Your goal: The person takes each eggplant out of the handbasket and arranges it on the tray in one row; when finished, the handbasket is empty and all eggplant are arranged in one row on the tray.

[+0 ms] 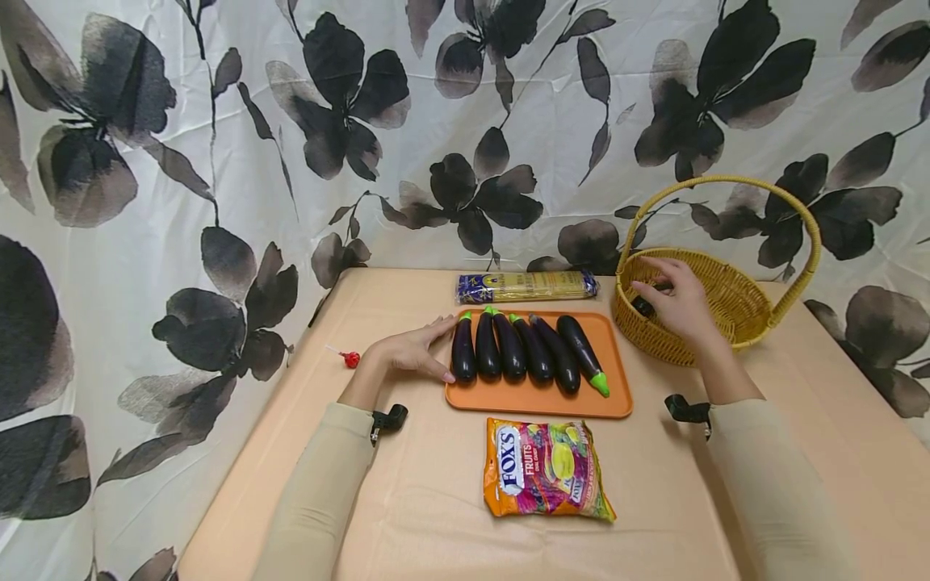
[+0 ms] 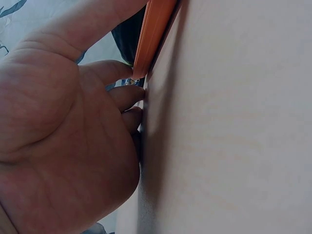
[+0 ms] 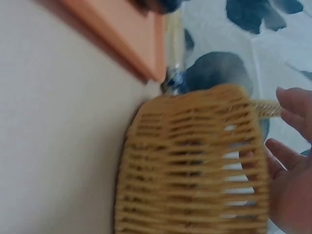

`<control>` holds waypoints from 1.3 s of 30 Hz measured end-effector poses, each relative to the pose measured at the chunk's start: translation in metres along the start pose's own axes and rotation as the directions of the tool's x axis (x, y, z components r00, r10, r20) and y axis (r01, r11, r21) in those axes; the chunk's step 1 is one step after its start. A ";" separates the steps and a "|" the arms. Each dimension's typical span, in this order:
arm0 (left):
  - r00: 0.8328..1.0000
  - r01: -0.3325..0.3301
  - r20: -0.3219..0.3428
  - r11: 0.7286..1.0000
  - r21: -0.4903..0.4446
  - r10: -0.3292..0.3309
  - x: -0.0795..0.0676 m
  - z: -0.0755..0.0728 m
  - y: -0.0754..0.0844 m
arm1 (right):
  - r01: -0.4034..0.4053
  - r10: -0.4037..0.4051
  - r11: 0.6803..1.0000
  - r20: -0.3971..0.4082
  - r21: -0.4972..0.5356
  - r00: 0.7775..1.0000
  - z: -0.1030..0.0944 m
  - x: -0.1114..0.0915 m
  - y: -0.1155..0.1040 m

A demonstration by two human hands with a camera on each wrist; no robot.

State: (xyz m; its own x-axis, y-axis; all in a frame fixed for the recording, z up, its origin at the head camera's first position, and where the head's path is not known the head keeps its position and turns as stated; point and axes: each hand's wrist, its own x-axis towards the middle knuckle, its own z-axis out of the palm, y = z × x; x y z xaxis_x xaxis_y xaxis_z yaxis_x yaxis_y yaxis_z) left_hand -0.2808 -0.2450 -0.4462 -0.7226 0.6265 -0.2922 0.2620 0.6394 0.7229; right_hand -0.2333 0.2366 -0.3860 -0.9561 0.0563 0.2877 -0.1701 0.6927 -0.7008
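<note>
Several dark purple eggplants point(image 1: 512, 347) lie side by side on an orange tray point(image 1: 465, 398). At the tray's left edge my left hand point(image 1: 410, 353) has its thumb and fingers spread, touching the rim close to the leftmost eggplant point(image 1: 463, 351). My right hand point(image 1: 679, 298) reaches over the left side of a yellow wicker basket point(image 1: 657, 343), thumb and fingers apart. Under those fingers a dark, shiny eggplant point(image 1: 643, 307) shows only in part inside the basket. The right wrist view has the fingers point(image 3: 287, 156) loosely bent above the rim; the basket wall hides what lies within.
Behind the tray lies a clear packet of noodles or pasta point(image 1: 526, 286). An orange and pink bag of Fox's candy point(image 1: 546, 470) sits in front of it. A red lollipop point(image 1: 351, 359) is at the left. The basket's tall handle point(image 1: 810, 234) arches over its opening.
</note>
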 end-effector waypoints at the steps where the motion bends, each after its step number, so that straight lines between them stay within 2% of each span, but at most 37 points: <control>1: 1.000 0.000 0.000 1.000 0.001 0.000 0.000 0.000 0.000 | -0.011 0.011 1.000 0.007 -0.009 1.000 -0.001 0.002 0.003; 9: 1.000 0.000 0.002 1.000 -0.004 0.000 0.002 -0.001 0.000 | -0.052 0.056 0.997 0.059 -0.065 0.997 -0.006 0.016 0.021; 18: 1.000 0.015 -0.008 1.000 -0.012 -0.015 0.006 0.000 0.002 | -0.061 0.085 0.988 0.172 -0.139 0.981 -0.012 0.036 0.039; 25: 1.000 0.016 -0.009 1.000 -0.013 -0.016 0.007 0.001 0.004 | -0.128 0.179 0.972 0.271 -0.196 0.946 -0.013 0.045 0.056; 33: 1.000 0.020 -0.006 0.999 -0.026 -0.020 0.008 0.001 0.004 | -0.158 0.223 0.966 0.352 -0.205 0.909 -0.014 0.049 0.064; 39: 1.000 0.028 -0.008 0.999 -0.018 -0.028 0.010 0.001 0.002 | -0.199 0.247 0.967 0.403 -0.157 0.881 -0.020 0.048 0.064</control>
State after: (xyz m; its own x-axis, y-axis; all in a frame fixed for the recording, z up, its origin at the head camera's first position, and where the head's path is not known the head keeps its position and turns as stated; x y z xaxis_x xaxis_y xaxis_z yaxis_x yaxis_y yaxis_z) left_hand -0.2864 -0.2372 -0.4482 -0.7351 0.6043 -0.3074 0.2303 0.6489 0.7252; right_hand -0.2853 0.2981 -0.4045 -0.9807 -0.0691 -0.1829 0.0636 0.7720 -0.6324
